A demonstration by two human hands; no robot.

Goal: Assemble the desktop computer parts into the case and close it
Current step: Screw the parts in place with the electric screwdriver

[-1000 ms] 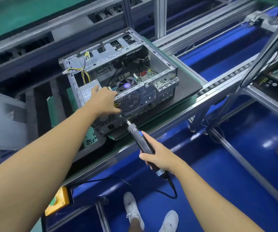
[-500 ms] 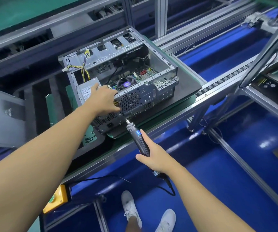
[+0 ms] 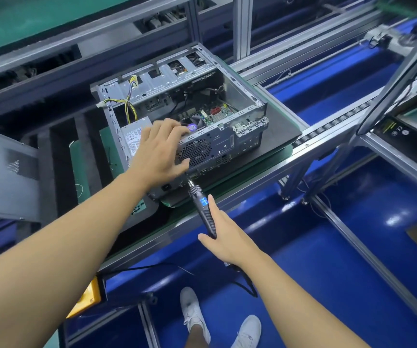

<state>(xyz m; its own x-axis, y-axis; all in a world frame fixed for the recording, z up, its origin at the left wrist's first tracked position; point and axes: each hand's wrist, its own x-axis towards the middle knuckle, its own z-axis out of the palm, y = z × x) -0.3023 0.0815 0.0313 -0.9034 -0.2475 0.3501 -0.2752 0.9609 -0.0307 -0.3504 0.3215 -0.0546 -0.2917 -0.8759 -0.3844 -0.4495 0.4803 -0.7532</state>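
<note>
Shoes (image 3: 195, 315): white pair on the blue floor, at the bottom edge of the view.
Yellow box (image 3: 87, 298): fixed under the near rail of the line, lower left.
Right hand (image 3: 227, 237): wrapped round the handle of the electric screwdriver (image 3: 203, 209), with the forefinger lying along the barrel and the thumb on its left side.
Electric screwdriver: black, tilted up and away; its bit meets the lower rear panel of the case just below the left thumb. A black cord (image 3: 249, 285) trails from its butt.
Left hand (image 3: 159, 151): fingers straight and spread wide, holding nothing. It lies over the top rear edge of the case, with the thumb against the fan grille (image 3: 198, 151).
Computer case (image 3: 227, 146): lying on its side, open at the top, rear panel towards the person. It rests on a black pallet (image 3: 280, 126) on the green belt.
Power supply (image 3: 133, 139): grey, labelled, in the near left corner of the case, partly under the left hand.
CPU fan (image 3: 195, 121): just beyond the fingertips.
Motherboard (image 3: 217, 113): on the case floor, to the right of the fan.
Yellow cables (image 3: 130, 106): rise from the power supply and drape over the drive cage (image 3: 167, 76).
Side panel (image 3: 4, 172): grey, vented, well apart at far left.
Roller rail (image 3: 328, 126): runs off to the right, beyond the pallet.
</note>
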